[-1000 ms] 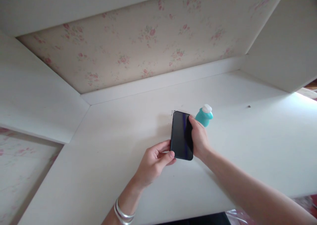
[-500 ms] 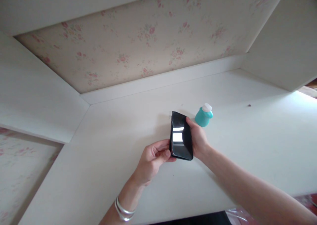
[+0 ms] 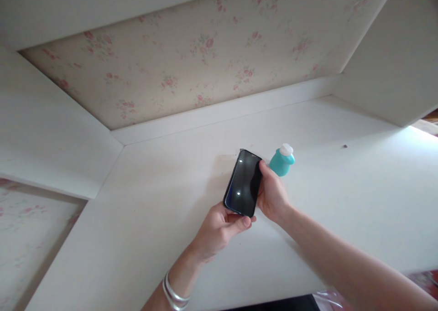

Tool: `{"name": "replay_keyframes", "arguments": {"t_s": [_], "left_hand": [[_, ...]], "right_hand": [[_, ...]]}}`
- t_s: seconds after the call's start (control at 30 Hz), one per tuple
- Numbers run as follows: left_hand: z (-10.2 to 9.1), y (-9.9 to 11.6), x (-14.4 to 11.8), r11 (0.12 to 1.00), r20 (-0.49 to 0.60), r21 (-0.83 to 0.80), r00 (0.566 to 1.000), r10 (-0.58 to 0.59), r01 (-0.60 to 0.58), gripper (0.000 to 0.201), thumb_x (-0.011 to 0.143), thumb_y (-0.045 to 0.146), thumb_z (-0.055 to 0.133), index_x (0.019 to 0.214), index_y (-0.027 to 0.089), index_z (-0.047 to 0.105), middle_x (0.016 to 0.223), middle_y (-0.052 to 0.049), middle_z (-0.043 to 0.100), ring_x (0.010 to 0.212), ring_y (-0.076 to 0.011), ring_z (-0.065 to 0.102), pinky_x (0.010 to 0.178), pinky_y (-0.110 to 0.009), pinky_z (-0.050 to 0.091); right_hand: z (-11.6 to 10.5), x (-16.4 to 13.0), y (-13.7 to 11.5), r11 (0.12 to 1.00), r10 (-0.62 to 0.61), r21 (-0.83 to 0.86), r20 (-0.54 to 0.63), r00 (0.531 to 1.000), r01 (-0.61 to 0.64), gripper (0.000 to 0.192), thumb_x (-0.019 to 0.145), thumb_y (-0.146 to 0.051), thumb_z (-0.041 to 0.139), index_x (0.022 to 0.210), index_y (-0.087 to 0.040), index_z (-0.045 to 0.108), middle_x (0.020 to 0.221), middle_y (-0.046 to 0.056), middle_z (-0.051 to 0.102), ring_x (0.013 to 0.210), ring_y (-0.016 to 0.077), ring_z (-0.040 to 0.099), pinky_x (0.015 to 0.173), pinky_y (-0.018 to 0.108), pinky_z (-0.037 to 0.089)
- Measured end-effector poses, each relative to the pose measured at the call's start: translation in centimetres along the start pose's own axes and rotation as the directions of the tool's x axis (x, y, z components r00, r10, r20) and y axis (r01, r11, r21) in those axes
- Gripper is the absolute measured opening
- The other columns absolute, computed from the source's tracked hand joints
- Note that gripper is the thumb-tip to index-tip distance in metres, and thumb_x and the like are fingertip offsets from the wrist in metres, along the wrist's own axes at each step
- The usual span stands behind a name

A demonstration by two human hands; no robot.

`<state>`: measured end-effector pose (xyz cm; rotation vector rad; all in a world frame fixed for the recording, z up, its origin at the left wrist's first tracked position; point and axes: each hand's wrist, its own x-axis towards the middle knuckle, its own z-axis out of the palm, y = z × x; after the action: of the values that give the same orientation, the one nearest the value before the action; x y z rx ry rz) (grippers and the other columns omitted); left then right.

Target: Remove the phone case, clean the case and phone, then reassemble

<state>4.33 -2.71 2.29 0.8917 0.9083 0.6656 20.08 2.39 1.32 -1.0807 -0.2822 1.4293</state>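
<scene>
A black smartphone is held tilted above the white desk, its dark glossy screen facing me with small light reflections. My right hand grips it along the right side, thumb on the upper right edge, the other fingers hidden behind. At the lower left corner my left hand is closed on the phone, with its thumb along the bottom edge and its fingers partly underneath. Just beyond my right hand stands a small teal bottle with a white cap.
The white desktop runs back to a low ledge under floral wallpaper. White side panels rise at left and right. A tiny dark speck lies on the right of the desk.
The phone has turned clockwise, its bottom swinging left and its top shifting slightly right. My left hand has moved a little right and down along its lower edge. The bottle stays put.
</scene>
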Motion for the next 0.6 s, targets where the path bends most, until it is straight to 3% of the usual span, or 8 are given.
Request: {"name": "replay_keyframes", "arguments": {"t_s": [0.27,0.4,0.6], "left_hand": [[-0.1,-0.4,0.4,0.997,-0.036,0.067,0.999,-0.037,0.040,0.042,0.067,0.035,0.086,0.100,0.012,0.073,0.103,-0.011,0.074,0.097,-0.0253,0.070,0.088,-0.036,0.053],[0.3,-0.4,0.3,0.994,-0.013,0.027,0.994,-0.105,0.105,0.043,0.065,0.033,0.087,0.099,0.011,0.074,0.099,-0.012,0.075,0.082,-0.0205,0.070,0.079,-0.034,0.056],[-0.1,-0.3,0.0,0.984,-0.048,0.174,0.999,-0.020,0.028,0.028,0.067,0.030,0.084,0.088,0.013,0.077,0.088,-0.009,0.075,0.079,-0.0169,0.065,0.072,-0.026,0.052]], "right_hand": [[0.3,-0.8,0.0,0.998,0.000,-0.057,0.093,0.996,0.005,0.029,0.089,-0.055,0.055,0.095,-0.027,0.054,0.071,-0.003,0.062,0.058,0.0181,0.059,0.048,0.029,0.048],[0.5,-1.1,0.1,0.998,-0.017,-0.062,0.133,0.991,0.026,0.029,0.089,-0.052,0.058,0.094,-0.024,0.058,0.074,-0.001,0.065,0.064,0.0185,0.063,0.055,0.029,0.052],[0.6,-1.1,-0.1,0.996,0.091,0.007,0.193,0.977,-0.094,0.018,0.096,-0.037,0.053,0.097,-0.021,0.061,0.081,0.002,0.070,0.065,0.0161,0.066,0.059,0.027,0.056]]}}
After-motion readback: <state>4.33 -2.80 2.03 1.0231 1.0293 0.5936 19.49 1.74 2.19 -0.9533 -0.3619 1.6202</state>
